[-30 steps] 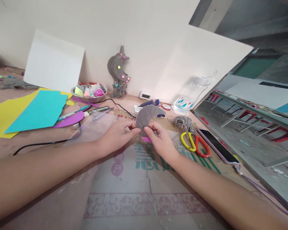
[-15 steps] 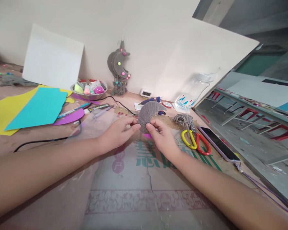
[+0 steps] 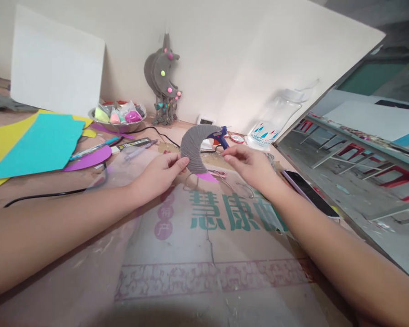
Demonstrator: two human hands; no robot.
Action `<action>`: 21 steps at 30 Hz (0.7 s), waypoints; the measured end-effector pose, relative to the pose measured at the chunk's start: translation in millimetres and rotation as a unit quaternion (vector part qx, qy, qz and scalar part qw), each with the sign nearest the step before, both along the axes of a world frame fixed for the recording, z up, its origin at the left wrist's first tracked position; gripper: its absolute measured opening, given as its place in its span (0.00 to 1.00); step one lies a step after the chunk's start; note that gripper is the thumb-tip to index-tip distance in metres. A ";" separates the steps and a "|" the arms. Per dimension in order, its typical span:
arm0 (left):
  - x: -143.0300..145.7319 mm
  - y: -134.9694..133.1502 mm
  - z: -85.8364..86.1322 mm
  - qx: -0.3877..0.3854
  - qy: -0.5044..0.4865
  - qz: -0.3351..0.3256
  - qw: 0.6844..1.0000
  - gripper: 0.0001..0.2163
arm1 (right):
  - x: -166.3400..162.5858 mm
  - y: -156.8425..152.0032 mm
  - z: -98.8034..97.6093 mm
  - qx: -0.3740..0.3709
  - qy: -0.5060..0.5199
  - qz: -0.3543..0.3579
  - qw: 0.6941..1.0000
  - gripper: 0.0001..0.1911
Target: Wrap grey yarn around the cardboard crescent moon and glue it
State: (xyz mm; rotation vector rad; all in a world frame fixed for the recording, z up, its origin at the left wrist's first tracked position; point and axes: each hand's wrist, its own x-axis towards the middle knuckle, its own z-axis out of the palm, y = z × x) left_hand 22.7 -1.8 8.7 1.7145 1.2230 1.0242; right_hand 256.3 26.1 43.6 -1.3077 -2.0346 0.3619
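A crescent moon shape (image 3: 194,147) wound with grey yarn stands upright above the plastic-covered table, its lower tip bare and purple. My left hand (image 3: 167,170) pinches its left edge between thumb and fingers. To the right, apart from the crescent, my right hand (image 3: 250,165) is closed at the fingertips on what looks like the grey yarn; the strand there is too thin to follow. Loose yarn (image 3: 230,185) loops on the plastic below. Behind my right hand the yarn ball (image 3: 270,158) is mostly hidden, and the scissors are covered.
A blue glue gun (image 3: 221,136) lies behind the crescent. At left are coloured sheets (image 3: 37,145) and a metal bowl (image 3: 117,127) of clay packets. A decorated moon hanging (image 3: 163,75) is by the wall. A glass jar (image 3: 272,120) and a phone (image 3: 310,193) are at right.
My right hand has let go of the crescent and moved right, now covering the scissors. The crescent has tilted, showing more of its inner curve and purple tip. The view has shifted slightly.
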 end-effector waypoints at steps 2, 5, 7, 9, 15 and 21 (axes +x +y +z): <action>0.3 -0.2 1.7 0.004 0.006 0.005 1.000 0.14 | 3.6 3.9 -11.4 -0.021 -0.070 0.024 0.997 0.07; 1.2 -1.5 4.9 0.010 0.019 0.015 1.000 0.15 | 3.2 5.1 -26.8 0.023 -0.161 0.074 0.984 0.08; 1.8 -2.5 6.5 0.014 0.027 0.018 0.999 0.15 | 2.4 5.2 -31.8 0.034 -0.190 0.091 0.977 0.10; 2.1 -3.3 7.5 0.015 0.031 0.021 0.999 0.15 | 2.5 5.6 -33.3 0.015 -0.196 0.081 0.977 0.12; 0.3 -1.9 8.2 0.021 0.043 0.042 0.998 0.16 | 6.9 6.7 -31.8 -0.077 -0.141 0.057 0.985 0.04; -0.7 -1.1 8.8 0.024 0.041 0.050 0.998 0.16 | 13.4 11.2 -22.1 -0.164 0.007 0.056 0.985 0.06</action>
